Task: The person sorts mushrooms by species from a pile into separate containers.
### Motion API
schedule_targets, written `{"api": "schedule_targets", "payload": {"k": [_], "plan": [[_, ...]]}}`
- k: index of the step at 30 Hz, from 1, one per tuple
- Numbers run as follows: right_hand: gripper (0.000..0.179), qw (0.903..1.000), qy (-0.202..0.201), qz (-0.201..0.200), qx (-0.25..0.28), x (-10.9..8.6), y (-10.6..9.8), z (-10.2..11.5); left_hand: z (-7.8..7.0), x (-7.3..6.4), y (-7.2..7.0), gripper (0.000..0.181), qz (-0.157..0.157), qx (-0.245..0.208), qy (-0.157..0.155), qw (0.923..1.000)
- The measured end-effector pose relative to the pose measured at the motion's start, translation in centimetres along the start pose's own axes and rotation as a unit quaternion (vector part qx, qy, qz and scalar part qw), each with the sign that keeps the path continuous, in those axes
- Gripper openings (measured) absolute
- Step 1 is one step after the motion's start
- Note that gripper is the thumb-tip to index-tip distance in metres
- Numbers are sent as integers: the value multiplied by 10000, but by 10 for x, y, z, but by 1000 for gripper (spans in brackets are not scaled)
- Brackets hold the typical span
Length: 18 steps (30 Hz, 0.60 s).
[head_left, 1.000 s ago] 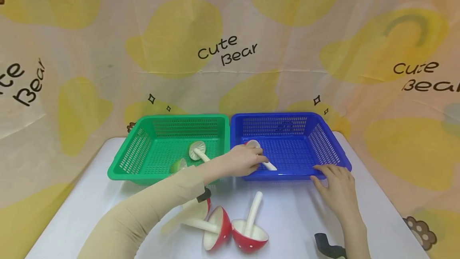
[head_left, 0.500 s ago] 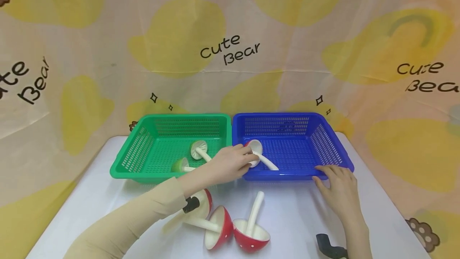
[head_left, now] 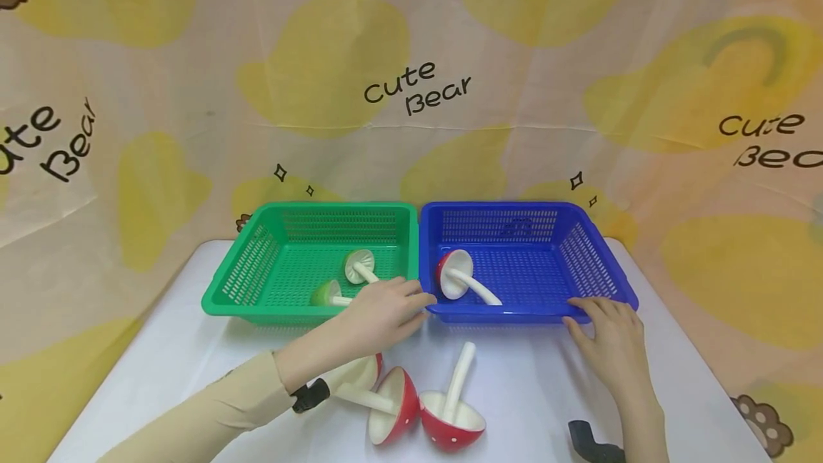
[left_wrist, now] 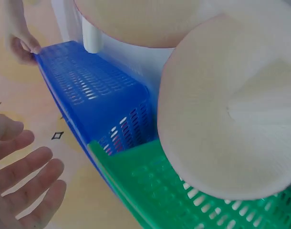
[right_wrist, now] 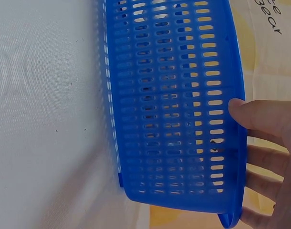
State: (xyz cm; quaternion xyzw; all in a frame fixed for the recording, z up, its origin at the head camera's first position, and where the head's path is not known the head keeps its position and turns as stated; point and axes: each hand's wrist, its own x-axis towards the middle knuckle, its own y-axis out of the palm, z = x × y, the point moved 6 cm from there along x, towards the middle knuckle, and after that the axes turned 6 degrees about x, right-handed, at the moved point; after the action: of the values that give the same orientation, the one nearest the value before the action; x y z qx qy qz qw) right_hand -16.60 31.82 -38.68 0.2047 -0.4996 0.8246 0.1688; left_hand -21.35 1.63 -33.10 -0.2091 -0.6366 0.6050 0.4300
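My left hand point(head_left: 388, 313), fingers loosely spread and holding nothing, hovers over the front rims where the two baskets meet. In the left wrist view its fingers point(left_wrist: 33, 183) are apart from the rims. A red-capped toy mushroom point(head_left: 455, 276) lies in the left part of the blue basket point(head_left: 514, 314), its white stem pointing toward the front. My right hand point(head_left: 611, 338) holds that basket's front rim near the right corner, thumb point(right_wrist: 238, 112) outside and fingers over the rim. Two green-capped mushrooms point(head_left: 326, 293) lie in the green basket point(head_left: 270, 309), partly behind my left hand.
On the white table point(head_left: 521, 377), several red-capped mushrooms point(head_left: 450, 429) lie in front of the baskets, one partly hidden by my left wrist. Black wrist straps point(head_left: 311, 396) show on both arms. A patterned cloth point(head_left: 334, 56) hangs behind the baskets.
My left hand has let go of the red-capped mushroom in the blue basket and drawn back left and toward me. The right hand has stayed on the rim.
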Motion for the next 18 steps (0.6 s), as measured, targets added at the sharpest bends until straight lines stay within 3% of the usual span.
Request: {"api": "schedule_targets", "payload": {"k": [7, 18], "plan": [[28, 10000, -4, 7, -6, -1, 1, -1, 13, -28, -11, 17, -258, -146, -431, 9986], [28, 9999, -70, -123, -3, -1, 0, -1, 26, -70, -7, 14, 30, -234, -1363, 9904]]}}
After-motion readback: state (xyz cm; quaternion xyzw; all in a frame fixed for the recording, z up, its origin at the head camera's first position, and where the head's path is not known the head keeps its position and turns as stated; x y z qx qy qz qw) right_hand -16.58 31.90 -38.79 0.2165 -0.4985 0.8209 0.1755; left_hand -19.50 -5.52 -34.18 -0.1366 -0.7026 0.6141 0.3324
